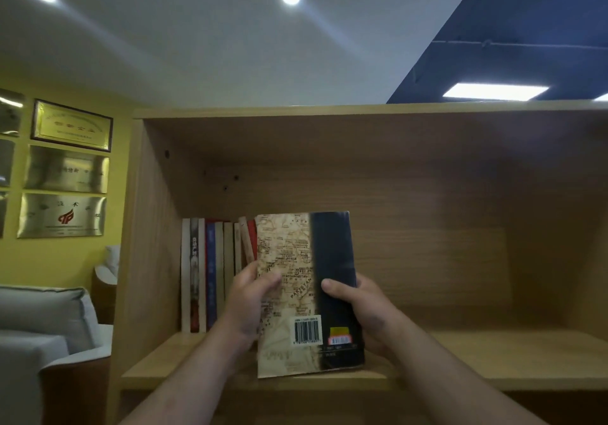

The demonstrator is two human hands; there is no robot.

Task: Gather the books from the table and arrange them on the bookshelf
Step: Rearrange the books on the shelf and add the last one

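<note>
Wooden light-oak bookshelf point(460, 355) carries a row of upright books point(210, 276) at its left end; both grips, left hand point(246, 303) and right hand point(368, 313), pinch the map-printed, black-banded paperback point(296, 260) upright (back cover facing), its bottom edge near the shelf's front edge, likely to slide it alongside the row.

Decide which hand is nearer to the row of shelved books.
Left. The left hand grips the map book's left edge, right beside the shelved books. The right hand grips its dark right edge, farther away.
</note>
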